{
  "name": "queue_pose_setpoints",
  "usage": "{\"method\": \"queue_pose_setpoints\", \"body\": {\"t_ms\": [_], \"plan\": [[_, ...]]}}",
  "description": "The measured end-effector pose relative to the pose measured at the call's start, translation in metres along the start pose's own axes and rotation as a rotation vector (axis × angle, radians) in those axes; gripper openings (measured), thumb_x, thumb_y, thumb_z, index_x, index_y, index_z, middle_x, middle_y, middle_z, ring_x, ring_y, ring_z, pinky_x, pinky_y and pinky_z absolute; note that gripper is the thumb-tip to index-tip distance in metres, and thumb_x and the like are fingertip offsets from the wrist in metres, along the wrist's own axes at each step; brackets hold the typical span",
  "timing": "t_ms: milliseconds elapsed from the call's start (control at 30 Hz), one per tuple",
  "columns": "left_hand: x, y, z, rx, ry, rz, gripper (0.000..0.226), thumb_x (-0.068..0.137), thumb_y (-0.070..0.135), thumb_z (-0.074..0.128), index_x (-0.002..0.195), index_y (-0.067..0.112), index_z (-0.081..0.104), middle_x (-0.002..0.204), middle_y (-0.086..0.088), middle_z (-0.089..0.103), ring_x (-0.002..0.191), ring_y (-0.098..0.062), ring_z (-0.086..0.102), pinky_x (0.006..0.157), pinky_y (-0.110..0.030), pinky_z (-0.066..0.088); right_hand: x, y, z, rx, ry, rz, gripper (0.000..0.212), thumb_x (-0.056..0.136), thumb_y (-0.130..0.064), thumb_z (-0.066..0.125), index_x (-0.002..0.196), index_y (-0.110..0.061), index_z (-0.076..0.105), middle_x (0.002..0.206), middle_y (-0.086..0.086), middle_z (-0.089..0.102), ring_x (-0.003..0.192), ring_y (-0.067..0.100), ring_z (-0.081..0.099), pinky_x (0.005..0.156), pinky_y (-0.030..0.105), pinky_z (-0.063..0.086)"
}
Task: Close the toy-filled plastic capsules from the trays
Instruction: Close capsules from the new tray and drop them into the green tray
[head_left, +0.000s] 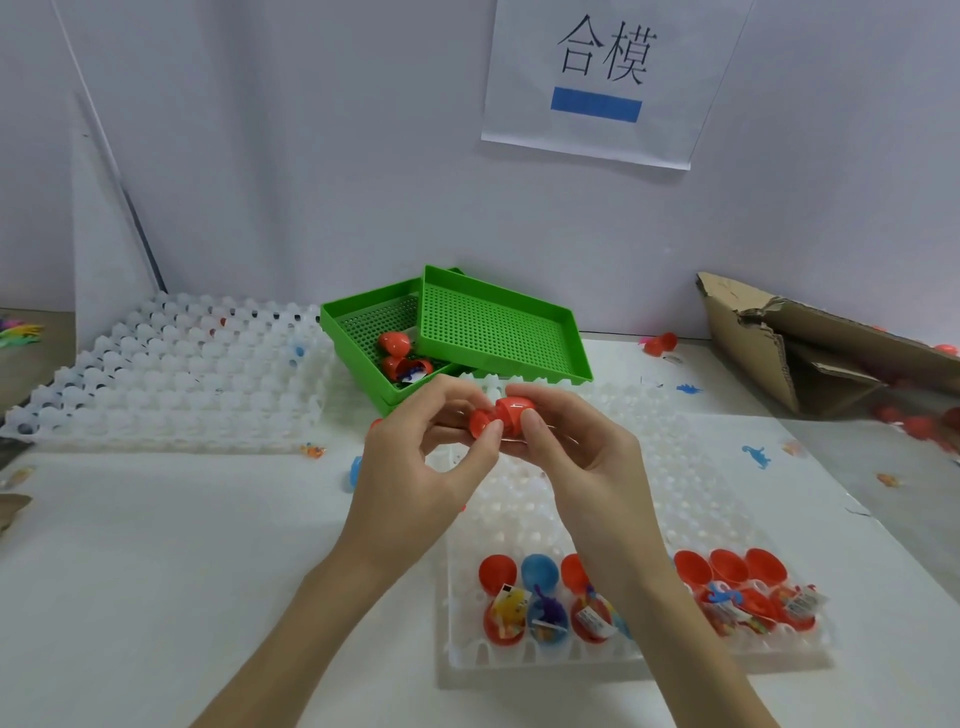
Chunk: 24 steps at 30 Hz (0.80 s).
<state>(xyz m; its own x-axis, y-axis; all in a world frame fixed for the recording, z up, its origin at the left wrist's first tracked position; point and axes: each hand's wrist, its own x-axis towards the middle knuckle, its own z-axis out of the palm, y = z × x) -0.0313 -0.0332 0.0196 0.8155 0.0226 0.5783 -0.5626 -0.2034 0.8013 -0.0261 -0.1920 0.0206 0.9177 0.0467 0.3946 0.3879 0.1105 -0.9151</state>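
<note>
A red plastic capsule (500, 417) is held above the near white tray (727, 499), its two halves angled toward each other. My left hand (421, 467) pinches the left half between thumb and fingers. My right hand (566, 441) grips the right half, thumb on its front. Along the tray's front rows sit several open capsules with toys inside, mostly red (592, 618) and one blue (543, 623).
Two green perforated baskets (498, 322) stand behind my hands, the lower one holding red capsules (395, 343). A stack of white trays (171, 374) lies at the left. Torn cardboard (810, 343) sits at the right. Small loose toys (756, 456) dot the table.
</note>
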Motion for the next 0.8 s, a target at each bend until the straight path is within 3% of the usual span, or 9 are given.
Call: {"method": "queue_pose_setpoints", "body": {"t_ms": [233,400,533,800], "plan": [[-0.0010,-0.0034,0.0015,0.041,-0.042,0.020,0.015,0.092,0.003,0.075,0.103,0.013,0.074,0.100,0.001,0.071,0.095,-0.025,0.073,0.082,-0.029,0.061,0.0004,-0.0019,-0.0050,-0.037,-0.046,0.023,0.017,0.101,-0.012,0.065,0.114,-0.015,0.074,0.107,0.006,0.077,0.104,0.024,0.074,0.087,0.036,0.062],[-0.0007,-0.0035,0.0010,-0.075,0.018,-0.099,0.029,0.086,0.010,0.083,0.111,0.013,0.069,0.098,0.004,0.076,0.096,-0.016,0.075,0.087,-0.027,0.061,0.0012,-0.0008,-0.0041,-0.092,-0.038,-0.021,0.018,0.099,-0.009,0.067,0.114,-0.015,0.074,0.108,0.002,0.076,0.106,0.021,0.073,0.084,0.033,0.062],[0.0004,-0.0033,0.0002,-0.108,-0.009,-0.109,0.039,0.078,0.019,0.084,0.115,0.011,0.072,0.101,0.002,0.078,0.098,-0.019,0.076,0.091,-0.029,0.060,0.0023,-0.0004,-0.0062,-0.110,-0.014,-0.015,0.017,0.098,-0.012,0.070,0.113,-0.016,0.075,0.106,0.000,0.077,0.105,0.020,0.073,0.086,0.034,0.062],[-0.0016,-0.0033,0.0007,-0.095,0.065,-0.027,0.034,0.078,0.016,0.086,0.110,0.011,0.077,0.100,0.002,0.079,0.094,-0.022,0.077,0.087,-0.024,0.059,0.0017,-0.0039,-0.0061,-0.117,-0.043,-0.064,0.022,0.099,-0.008,0.066,0.117,-0.016,0.075,0.108,-0.002,0.078,0.102,0.017,0.075,0.083,0.022,0.058]]}}
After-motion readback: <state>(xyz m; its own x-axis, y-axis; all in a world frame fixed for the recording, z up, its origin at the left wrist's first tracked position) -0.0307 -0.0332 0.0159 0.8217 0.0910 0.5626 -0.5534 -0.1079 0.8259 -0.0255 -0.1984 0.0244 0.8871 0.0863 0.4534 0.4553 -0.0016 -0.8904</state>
